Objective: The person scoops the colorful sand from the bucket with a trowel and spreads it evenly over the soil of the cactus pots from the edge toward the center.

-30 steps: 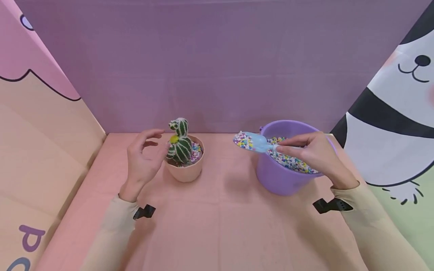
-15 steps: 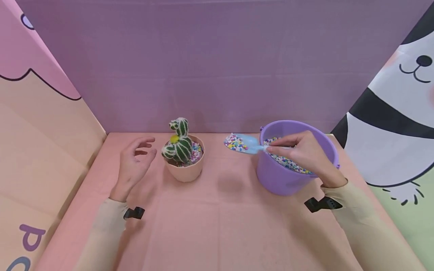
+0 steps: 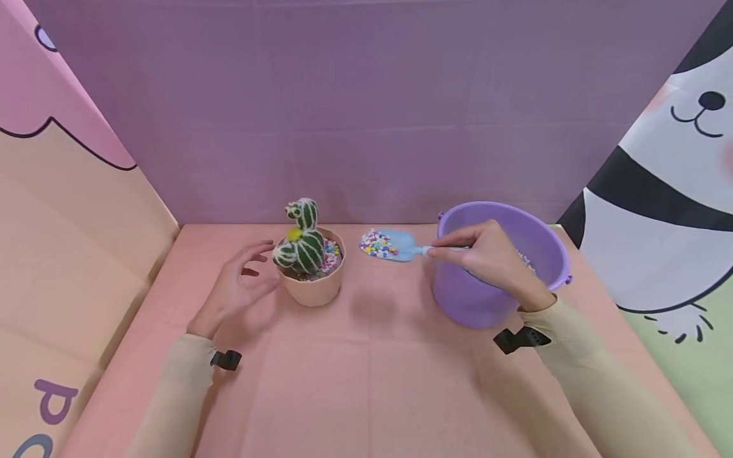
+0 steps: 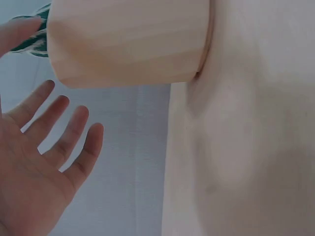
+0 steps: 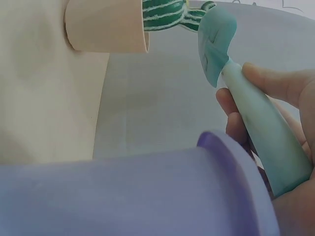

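My right hand [image 3: 487,257] grips a light blue toy shovel [image 3: 408,245] by its handle, seen closely as a pale handle [image 5: 266,132] in the right wrist view. Small colourful beads [image 3: 378,244] lie heaped on its blade, which is held in the air between bucket and pot. Below that hand stands a purple bucket [image 3: 475,299] with more beads inside, partly hidden. My left hand [image 3: 235,289] is beside the pale peach pot [image 3: 314,291], fingers spread and apart from it in the left wrist view. A green cactus [image 3: 309,250] with a yellow flower rises from the pot, beads around its base.
Pink cloth [image 3: 366,381] covers the table. A purple backdrop [image 3: 366,114] stands along the back edge, with a cartoon panel [image 3: 74,222] on the left and a panda panel [image 3: 653,210] on the right.
My right hand has carried the loaded shovel leftward, from over the bucket towards the pot. The left hand drew back from the cactus, then came nearer the pot's left side again.
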A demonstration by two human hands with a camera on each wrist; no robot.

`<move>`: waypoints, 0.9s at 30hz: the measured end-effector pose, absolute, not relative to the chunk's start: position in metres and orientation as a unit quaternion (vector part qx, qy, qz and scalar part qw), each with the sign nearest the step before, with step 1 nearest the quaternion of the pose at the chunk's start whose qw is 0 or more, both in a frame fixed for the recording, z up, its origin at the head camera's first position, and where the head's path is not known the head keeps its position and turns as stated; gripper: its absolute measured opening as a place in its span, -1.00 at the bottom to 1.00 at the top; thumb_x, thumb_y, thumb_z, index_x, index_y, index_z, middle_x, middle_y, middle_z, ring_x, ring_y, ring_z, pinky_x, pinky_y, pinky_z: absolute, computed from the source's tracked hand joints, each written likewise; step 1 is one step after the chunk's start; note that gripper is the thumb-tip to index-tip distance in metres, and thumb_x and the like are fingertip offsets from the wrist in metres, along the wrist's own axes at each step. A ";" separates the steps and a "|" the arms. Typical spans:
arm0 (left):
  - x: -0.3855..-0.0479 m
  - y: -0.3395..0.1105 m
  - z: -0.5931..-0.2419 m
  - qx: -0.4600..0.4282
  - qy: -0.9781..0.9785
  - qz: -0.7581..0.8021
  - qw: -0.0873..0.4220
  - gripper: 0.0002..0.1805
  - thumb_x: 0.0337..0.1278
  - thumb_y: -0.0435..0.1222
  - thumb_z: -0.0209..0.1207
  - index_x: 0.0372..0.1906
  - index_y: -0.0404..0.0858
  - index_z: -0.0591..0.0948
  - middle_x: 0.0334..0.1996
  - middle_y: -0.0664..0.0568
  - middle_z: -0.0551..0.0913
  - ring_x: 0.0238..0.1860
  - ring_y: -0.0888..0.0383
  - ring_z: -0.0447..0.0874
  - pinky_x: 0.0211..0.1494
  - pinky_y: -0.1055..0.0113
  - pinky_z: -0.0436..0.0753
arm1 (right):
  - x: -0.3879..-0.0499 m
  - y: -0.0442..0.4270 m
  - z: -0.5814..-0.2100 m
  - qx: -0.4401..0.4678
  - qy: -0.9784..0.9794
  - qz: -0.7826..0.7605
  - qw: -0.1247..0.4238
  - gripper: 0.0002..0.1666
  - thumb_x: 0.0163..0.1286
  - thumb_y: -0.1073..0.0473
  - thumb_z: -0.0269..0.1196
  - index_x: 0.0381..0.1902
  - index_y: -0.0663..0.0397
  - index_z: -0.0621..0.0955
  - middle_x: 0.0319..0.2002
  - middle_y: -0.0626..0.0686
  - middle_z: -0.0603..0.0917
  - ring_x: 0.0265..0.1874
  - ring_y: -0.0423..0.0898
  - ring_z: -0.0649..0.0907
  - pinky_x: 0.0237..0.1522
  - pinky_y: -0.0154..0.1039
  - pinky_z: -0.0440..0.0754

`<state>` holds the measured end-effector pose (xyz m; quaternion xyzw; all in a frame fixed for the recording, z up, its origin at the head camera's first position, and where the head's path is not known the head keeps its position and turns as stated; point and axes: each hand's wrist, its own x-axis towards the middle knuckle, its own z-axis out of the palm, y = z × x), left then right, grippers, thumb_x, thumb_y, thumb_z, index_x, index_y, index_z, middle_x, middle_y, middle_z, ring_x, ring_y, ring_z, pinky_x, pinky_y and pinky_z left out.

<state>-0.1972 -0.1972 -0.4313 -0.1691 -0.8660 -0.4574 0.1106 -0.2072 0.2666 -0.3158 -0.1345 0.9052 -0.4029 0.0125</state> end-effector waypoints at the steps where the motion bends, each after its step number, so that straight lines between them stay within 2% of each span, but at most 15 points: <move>1: -0.198 -0.197 -0.432 -0.171 -0.866 -0.458 0.106 -0.22 0.18 -0.31 0.47 0.51 -0.22 0.48 0.54 -0.09 0.46 0.31 -0.18 0.58 0.17 0.11 0.62 | -0.208 0.265 -0.316 -0.134 0.904 -0.405 0.014 -0.75 0.30 -0.20 0.54 -0.16 -0.28 0.90 -0.20 -0.19 0.89 -0.10 -0.33 0.80 -0.02 -0.40 0.67; 8: -0.206 -0.193 -0.438 -0.178 -0.856 -0.475 0.101 -0.13 0.16 -0.33 0.49 0.58 -0.18 0.40 0.56 -0.17 0.44 0.31 -0.19 0.59 0.19 0.01 0.63 | -0.213 0.251 -0.319 -0.147 0.891 -0.428 0.020 -0.72 0.29 -0.15 0.55 -0.15 -0.18 0.90 -0.16 -0.11 0.90 -0.07 -0.28 0.82 0.02 -0.36 0.70; 14: -0.210 -0.192 -0.444 -0.183 -0.849 -0.484 0.103 -0.12 0.15 -0.34 0.50 0.59 -0.15 0.41 0.58 -0.11 0.41 0.29 -0.08 0.56 0.20 0.01 0.66 | -0.218 0.239 -0.323 -0.160 0.891 -0.425 0.015 -0.72 0.28 -0.13 0.56 -0.14 -0.16 0.90 -0.13 -0.08 0.89 -0.03 -0.19 0.83 0.02 -0.34 0.71; 20: -0.213 -0.191 -0.445 -0.185 -0.853 -0.478 0.099 -0.11 0.17 -0.30 0.50 0.60 -0.10 0.41 0.60 -0.04 0.41 0.28 -0.02 0.52 0.21 -0.07 0.67 | -0.222 0.225 -0.329 -0.177 0.894 -0.411 -0.008 -0.73 0.28 -0.09 0.56 -0.14 -0.14 0.89 -0.10 -0.07 0.89 0.02 -0.10 0.83 0.07 -0.11 0.75; 23: -0.213 -0.191 -0.444 -0.181 -0.856 -0.475 0.096 -0.11 0.17 -0.30 0.50 0.60 -0.10 0.41 0.60 -0.02 0.41 0.29 -0.03 0.54 0.22 0.00 0.66 | -0.224 0.217 -0.329 -0.183 0.895 -0.406 -0.015 -0.74 0.27 -0.06 0.55 -0.15 -0.11 0.89 -0.11 -0.04 0.89 0.04 -0.04 0.84 0.08 -0.01 0.77; 27: -0.214 -0.190 -0.444 -0.177 -0.856 -0.478 0.091 -0.12 0.18 -0.30 0.50 0.60 -0.05 0.42 0.59 0.01 0.43 0.29 -0.04 0.57 0.22 0.17 0.64 | -0.225 0.209 -0.329 -0.188 0.898 -0.396 -0.027 -0.78 0.27 -0.01 0.55 -0.18 -0.07 0.90 -0.15 -0.02 0.90 -0.01 -0.02 0.85 0.04 0.00 0.78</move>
